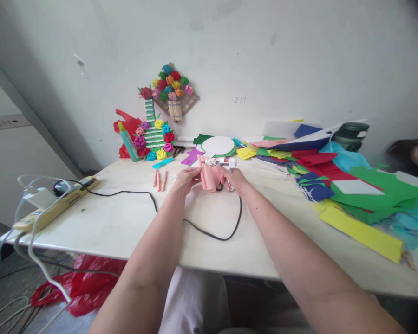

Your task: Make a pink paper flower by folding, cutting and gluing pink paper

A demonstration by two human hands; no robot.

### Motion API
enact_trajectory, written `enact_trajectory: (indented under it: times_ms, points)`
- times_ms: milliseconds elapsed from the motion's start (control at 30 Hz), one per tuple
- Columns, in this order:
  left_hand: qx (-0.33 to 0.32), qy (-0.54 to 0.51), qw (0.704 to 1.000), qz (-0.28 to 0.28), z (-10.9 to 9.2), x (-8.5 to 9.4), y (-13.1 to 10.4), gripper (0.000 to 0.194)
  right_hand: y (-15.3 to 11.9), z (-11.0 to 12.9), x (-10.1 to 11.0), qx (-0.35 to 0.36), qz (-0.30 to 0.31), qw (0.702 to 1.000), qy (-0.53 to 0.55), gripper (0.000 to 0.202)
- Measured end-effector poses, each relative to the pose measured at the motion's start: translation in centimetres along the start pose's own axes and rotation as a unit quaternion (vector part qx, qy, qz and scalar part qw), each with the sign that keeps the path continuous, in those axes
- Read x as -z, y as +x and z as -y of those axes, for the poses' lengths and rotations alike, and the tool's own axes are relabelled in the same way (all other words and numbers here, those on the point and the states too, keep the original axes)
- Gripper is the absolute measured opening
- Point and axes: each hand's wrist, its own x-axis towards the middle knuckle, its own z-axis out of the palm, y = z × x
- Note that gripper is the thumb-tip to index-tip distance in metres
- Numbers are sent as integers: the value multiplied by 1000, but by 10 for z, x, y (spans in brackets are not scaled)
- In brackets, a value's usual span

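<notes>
Both hands meet over the middle of the table around a curled sheet of pink paper (212, 180). The fingers of my left hand (188, 180) are closed on its left edge, which looks folded or rolled. My right hand (235, 181) has its fingers closed at the sheet's right side. Just behind the paper lies a white glue gun (224, 161) with its tip to the left; its handle is partly hidden, and I cannot tell whether the right hand touches it. Several narrow pink paper rolls (164, 181) lie to the left of my left hand.
A black cord (226, 239) loops across the table front towards a power strip (59, 204) at the left edge. A glue bottle (128, 144) and a paper-flower guitar (153, 137) stand at the back left. Coloured paper sheets (379, 190) pile up along the right.
</notes>
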Motion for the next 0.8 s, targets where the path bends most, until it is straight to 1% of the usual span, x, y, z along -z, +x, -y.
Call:
enact_trajectory:
  times_ms: [533,800]
  points:
    - [-4,36,999,23,1,0,1,27,-2,3,-1,-6,-31,999,12,49]
    - [3,47,999,22,2,0,0,29,-3,6,-1,-6,-45,999,16,50]
